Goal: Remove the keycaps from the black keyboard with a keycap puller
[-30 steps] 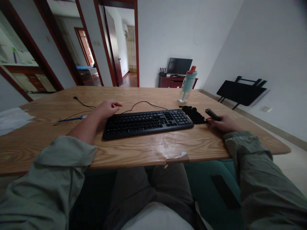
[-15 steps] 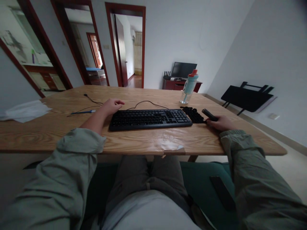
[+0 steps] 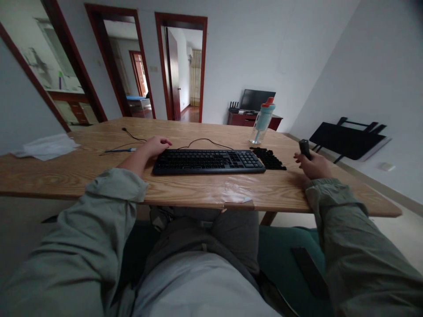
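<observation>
Keyboard [image 3: 209, 161] as the landmark: it lies flat on the wooden bench [image 3: 205, 193], long side facing the person, with its black cable [image 3: 205, 141] looping away behind it. The left hand [image 3: 156, 145] rests on the bench touching the keyboard's left far corner, fingers loosely curled and holding nothing. The right hand [image 3: 313, 164] is raised just above the bench, well to the right of the keyboard, clenched around a small dark stick-like tool [image 3: 304, 148] that stands nearly upright out of the fist; what kind of tool it is cannot be told.

Just beside the keyboard's right end lies a pile of loose black keycaps [image 3: 268, 158], between the keyboard and the right hand. Behind that pile, further from the person, a pale blue water bottle [image 3: 262, 122] with a red cap stands upright. Left of the keyboard, beyond the left hand, a blue pen [image 3: 119, 150] lies on the bench beside a thin wire, and far to the left at the bench's edge sits a crumpled white cloth or paper [image 3: 46, 146]. Both arms wear grey-green sleeves, the left one pushed up to the elbow.
</observation>
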A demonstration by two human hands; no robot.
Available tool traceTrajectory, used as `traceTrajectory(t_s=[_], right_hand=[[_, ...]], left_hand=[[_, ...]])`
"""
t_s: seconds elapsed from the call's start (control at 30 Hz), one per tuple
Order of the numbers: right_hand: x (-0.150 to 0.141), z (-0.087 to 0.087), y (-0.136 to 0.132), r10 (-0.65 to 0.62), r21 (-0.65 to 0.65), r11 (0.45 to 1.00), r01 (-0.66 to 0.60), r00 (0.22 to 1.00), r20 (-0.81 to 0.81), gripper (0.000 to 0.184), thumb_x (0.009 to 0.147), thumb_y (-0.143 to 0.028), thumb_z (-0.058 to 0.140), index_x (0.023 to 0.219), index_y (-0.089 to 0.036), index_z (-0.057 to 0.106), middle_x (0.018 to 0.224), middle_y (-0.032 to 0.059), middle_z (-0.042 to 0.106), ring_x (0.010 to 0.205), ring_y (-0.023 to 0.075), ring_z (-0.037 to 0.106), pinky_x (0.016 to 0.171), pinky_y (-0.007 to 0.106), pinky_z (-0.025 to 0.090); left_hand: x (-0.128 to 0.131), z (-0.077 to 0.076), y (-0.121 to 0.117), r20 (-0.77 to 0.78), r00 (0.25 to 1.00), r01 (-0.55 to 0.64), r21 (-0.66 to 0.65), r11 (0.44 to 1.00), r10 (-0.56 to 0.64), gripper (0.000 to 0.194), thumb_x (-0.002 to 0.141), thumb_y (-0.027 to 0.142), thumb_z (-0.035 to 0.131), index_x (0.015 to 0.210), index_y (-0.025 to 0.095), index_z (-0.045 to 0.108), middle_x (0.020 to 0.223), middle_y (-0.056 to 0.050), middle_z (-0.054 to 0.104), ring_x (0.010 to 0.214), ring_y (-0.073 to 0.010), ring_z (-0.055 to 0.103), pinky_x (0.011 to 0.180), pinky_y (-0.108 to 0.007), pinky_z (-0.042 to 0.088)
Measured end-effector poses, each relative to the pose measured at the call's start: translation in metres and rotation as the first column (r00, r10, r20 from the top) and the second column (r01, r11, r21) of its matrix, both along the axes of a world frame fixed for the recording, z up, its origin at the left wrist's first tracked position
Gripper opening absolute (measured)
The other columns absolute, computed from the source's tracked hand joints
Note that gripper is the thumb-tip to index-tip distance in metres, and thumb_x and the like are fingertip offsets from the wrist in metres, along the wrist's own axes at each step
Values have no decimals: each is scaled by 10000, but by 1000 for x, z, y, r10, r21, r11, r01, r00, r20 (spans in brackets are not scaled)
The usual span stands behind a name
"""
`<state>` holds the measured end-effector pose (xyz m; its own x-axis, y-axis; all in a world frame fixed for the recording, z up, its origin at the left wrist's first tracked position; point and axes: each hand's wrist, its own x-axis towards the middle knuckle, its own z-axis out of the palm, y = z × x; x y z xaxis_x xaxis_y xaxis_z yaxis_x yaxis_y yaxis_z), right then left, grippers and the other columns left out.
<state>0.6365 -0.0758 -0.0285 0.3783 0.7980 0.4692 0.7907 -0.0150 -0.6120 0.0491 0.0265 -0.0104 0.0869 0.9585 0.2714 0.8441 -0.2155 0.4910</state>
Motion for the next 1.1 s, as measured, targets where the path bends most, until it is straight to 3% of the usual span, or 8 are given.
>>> traceTrajectory(t_s=[0.23,0.4,0.53,0.67,0.73,0.83,0.93,1.1], right_hand=[[-6,0,2,-120,162,979,124,992,-34,422,909,-446,454,935,-142,746,841,120,707,819,203,644,734,296,451],[-39,13,-2,-11,303,951,58,988,-154,380,798,-484,638,788,-109,702,651,88,626,580,151,552,562,284,420],[-121,55,-6,367,305,902,-306,916,-166,299,761,-433,707,795,-140,655,618,42,588,491,100,483,460,244,373],[-213,81,10,652,136,758,-638,736,-179,312,751,-452,721,790,-156,631,672,49,646,480,82,478,425,212,356],[-242,76,26,707,129,702,-701,664,-243,346,799,-496,652,778,-152,625,671,60,658,466,84,475,403,211,331],[-257,55,49,674,109,712,-693,633,-381,382,857,-494,543,744,-140,629,584,59,626,442,97,470,397,225,325],[-249,38,59,638,89,739,-668,651,-411,322,841,-435,546,730,-144,626,546,42,602,430,105,468,408,237,332],[-230,32,57,653,118,738,-665,658,-375,256,816,-400,540,760,-164,623,640,41,652,452,111,468,430,253,330]], left_hand=[[15,5,4,-133,971,194,-55,979,-200,357,712,384,583,953,196,767,928,-81,746,857,-256,660,808,-327,508],[12,9,3,-140,930,332,-88,939,-341,348,763,450,553,886,201,764,871,-63,738,824,-239,645,777,-323,492],[9,10,1,-115,929,344,-76,936,-351,400,785,504,534,841,173,752,822,-71,723,775,-236,613,716,-320,458],[7,9,-1,-87,935,342,-37,939,-344,389,792,487,530,868,173,747,865,-65,727,818,-233,608,743,-313,446],[6,7,1,-75,944,323,-10,946,-322,397,800,480,523,888,161,743,884,-70,726,830,-232,610,747,-312,444],[5,4,7,-57,966,252,3,968,-252,451,821,506,488,906,137,733,853,-78,717,783,-222,602,704,-309,440],[9,1,18,-30,979,203,13,979,-203,488,836,522,459,931,124,725,879,-86,717,776,-213,600,692,-302,443],[18,-2,27,-1,983,184,25,983,-184,525,852,533,446,977,108,728,940,-114,723,814,-227,622,715,-312,457]])
